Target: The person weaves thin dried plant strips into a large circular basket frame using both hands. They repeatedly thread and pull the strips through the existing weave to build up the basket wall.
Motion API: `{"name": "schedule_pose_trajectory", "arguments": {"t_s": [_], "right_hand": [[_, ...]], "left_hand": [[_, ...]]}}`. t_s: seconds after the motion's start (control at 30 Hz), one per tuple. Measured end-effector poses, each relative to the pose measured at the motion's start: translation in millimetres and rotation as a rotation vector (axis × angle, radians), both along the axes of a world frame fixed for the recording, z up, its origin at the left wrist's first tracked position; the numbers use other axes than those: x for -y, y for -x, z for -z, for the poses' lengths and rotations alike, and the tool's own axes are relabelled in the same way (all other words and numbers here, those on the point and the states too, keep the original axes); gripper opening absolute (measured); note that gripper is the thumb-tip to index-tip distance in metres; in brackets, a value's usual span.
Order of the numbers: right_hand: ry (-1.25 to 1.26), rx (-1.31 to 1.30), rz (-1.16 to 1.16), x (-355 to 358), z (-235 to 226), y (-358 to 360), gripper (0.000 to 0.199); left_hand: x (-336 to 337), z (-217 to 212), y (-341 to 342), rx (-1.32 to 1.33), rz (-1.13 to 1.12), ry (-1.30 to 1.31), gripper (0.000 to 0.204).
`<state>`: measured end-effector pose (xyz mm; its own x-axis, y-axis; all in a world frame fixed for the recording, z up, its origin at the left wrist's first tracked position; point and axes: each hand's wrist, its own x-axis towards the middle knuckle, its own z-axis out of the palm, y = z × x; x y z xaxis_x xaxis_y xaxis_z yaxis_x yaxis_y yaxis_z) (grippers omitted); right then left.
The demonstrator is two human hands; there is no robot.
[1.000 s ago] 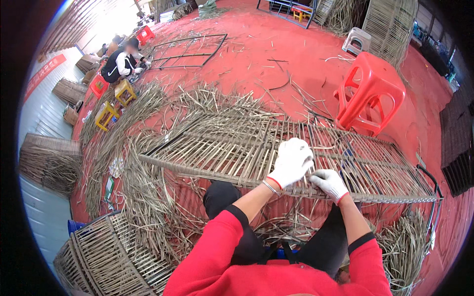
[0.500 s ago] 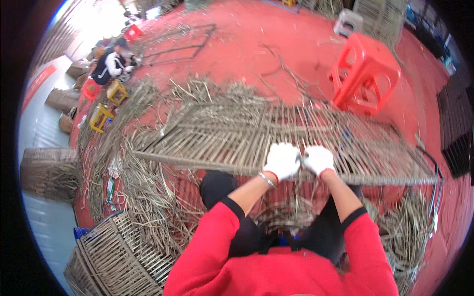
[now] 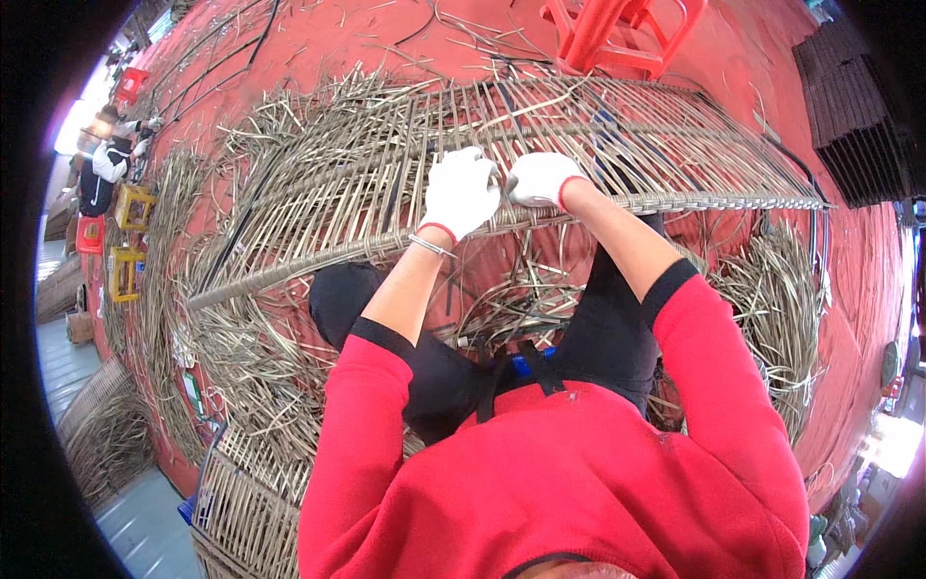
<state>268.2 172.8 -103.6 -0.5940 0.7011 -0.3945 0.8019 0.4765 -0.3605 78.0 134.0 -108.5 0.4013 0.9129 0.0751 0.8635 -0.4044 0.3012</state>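
Note:
A long woven panel [image 3: 318,259] of tan strips on a dark frame lies across my knees, its near rim wrapped in braided strip. My left hand [image 3: 461,193], in a white glove, is curled over that rim near the middle. Close to its right, my right hand [image 3: 542,180], also gloved in white, rests at the rim with fingers bent inward. The two hands nearly meet at the fingertips. Both look closed in a pinch, but what lies between the fingers is hidden by the gloves.
Loose strips [image 3: 260,376] are heaped on the red floor at left, with another pile [image 3: 772,309] at right. A red plastic stool [image 3: 617,39] stands beyond the panel. Dark stacked panels [image 3: 854,106] are at far right. A person [image 3: 101,174] sits at far left beside yellow stools [image 3: 130,207].
The view has tilted down and shifted, so the stool sits higher. My hands remain at the panel's rim; the right has turned more sideways, its fingers pointing toward the left hand.

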Motion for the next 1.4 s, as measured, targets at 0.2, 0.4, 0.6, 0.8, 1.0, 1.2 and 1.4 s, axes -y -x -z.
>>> {"name": "schedule_pose_trajectory", "arguments": {"t_s": [0.2,0.4,0.6,0.8,1.0,1.2,1.4], "right_hand": [[0.581,-0.577,0.349,4,4,-24,0.025],[0.437,-0.567,0.291,11,-12,-23,0.029],[-0.318,-0.574,0.169,30,-34,-5,0.036],[0.16,-0.546,0.328,37,-25,29,0.039],[-0.403,0.084,0.115,38,-18,62,0.024],[0.001,-0.051,-0.297,-3,-21,55,0.026],[0.579,-0.526,0.337,15,-15,32,0.031]], "left_hand": [[-5,10,8,0.133,-0.016,0.017,0.022],[-6,14,13,0.211,0.096,0.015,0.026],[-5,-40,25,0.243,0.095,-0.389,0.027],[-3,-54,53,0.088,-0.183,-0.775,0.032],[12,-32,50,-0.228,-0.084,-0.058,0.031],[14,-15,51,-0.092,-0.076,0.091,0.028],[12,-1,62,0.054,0.047,0.211,0.032]]}}
